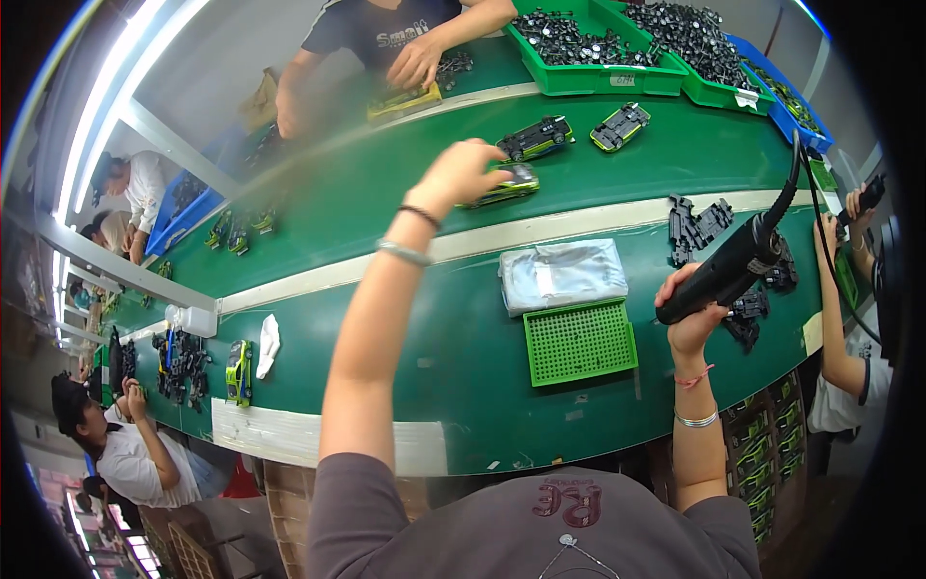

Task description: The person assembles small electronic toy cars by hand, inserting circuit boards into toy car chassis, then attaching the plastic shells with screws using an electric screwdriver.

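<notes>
My left hand reaches over the green belt, thumb and forefinger apart. Its fingertips are right by a green-and-black toy car and an upturned toy car with a black underside; whether they touch is hard to tell. Another upturned toy car lies farther right. In my right hand is a black corded electric screwdriver, its cord running up. Below and beside it on the bench are black toy car chassis parts.
A light-blue wrapped packet lies behind a green perforated tray. Green bins of black parts stand at the back. A person's hand works across the belt. At left are a toy car and a white cloth-like piece.
</notes>
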Demonstrator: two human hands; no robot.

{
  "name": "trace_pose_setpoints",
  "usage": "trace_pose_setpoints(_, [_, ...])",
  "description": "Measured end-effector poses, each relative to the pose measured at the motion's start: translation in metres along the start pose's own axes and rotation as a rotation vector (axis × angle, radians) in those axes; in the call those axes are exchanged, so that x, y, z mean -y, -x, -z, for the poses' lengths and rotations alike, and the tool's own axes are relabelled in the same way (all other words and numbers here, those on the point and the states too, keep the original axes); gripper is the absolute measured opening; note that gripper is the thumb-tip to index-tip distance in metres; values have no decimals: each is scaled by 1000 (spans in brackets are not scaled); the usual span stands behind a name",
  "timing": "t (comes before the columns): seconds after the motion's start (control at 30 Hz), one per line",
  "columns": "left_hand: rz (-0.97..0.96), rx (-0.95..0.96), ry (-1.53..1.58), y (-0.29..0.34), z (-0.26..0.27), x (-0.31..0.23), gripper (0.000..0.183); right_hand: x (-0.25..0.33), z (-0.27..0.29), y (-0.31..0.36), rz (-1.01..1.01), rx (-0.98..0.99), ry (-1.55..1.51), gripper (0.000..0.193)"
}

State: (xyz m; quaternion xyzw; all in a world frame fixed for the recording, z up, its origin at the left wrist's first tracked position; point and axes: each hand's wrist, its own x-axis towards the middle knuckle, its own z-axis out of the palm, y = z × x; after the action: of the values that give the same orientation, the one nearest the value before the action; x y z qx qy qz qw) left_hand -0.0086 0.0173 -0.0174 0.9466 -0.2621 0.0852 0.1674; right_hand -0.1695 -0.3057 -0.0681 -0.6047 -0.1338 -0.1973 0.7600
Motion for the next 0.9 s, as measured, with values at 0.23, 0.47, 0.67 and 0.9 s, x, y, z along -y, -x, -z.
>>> trace_pose_setpoints(0.23, [36, -36, -132, 4, -38, -14, 32, -1, 4, 3, -36, 12, -25, 89])
trace_pose_setpoints(0.47, [589, 3, -346, 209, 107, 124, 31, -16, 7, 2, -12, 4, -11, 90])
trace_pose_setpoints(0.67, [929, -305, -108, 354, 171, 81, 36, -19, 15, 2, -6, 72, 32, 86])
trace_pose_setpoints(0.9, [1234, -491, -128, 498, 169, -14, 37, -15, 21, -7, -42, 51, 101, 94])
